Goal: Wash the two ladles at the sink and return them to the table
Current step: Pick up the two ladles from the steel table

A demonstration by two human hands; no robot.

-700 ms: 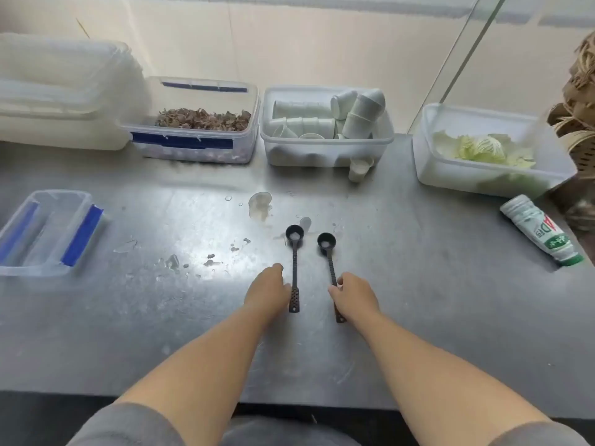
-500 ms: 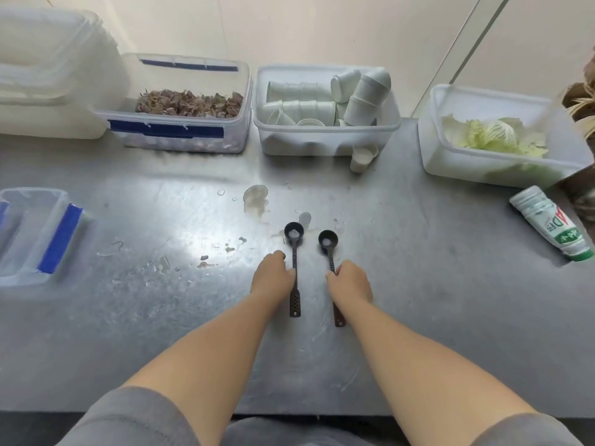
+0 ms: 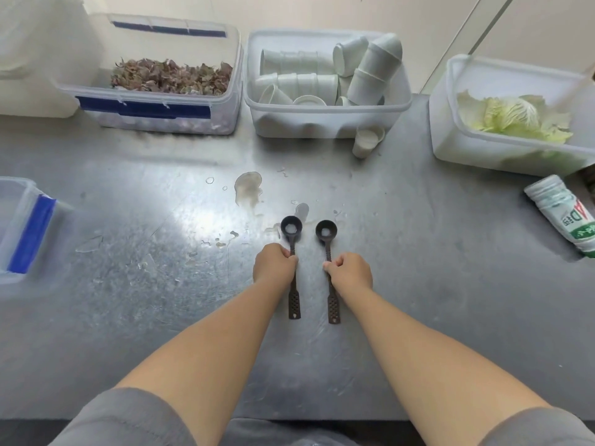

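Looking down through the head camera, I see both ladles lying flat on the grey metal desk, side by side and parallel, bowls pointing away from me. My left hand has its fingers curled round the upper handle of the left ladle, just below the bowl. My right hand grips the right ladle at the same spot. Both perforated handle ends stick out behind the wrists and rest on the desk. Each black bowl shows a pale patch inside (liquid or glare, I cannot tell).

Just beyond the bowls lies a puddle with scattered droplets around it. Along the back edge stand three plastic tubs: one with dried reddish leaves, one with stacked white cups, and one with cabbage. A single cup stands on the desk, touching the front of the middle tub. A white bottle lies on its side at the far right, and a blue-clipped container sits at the left edge.
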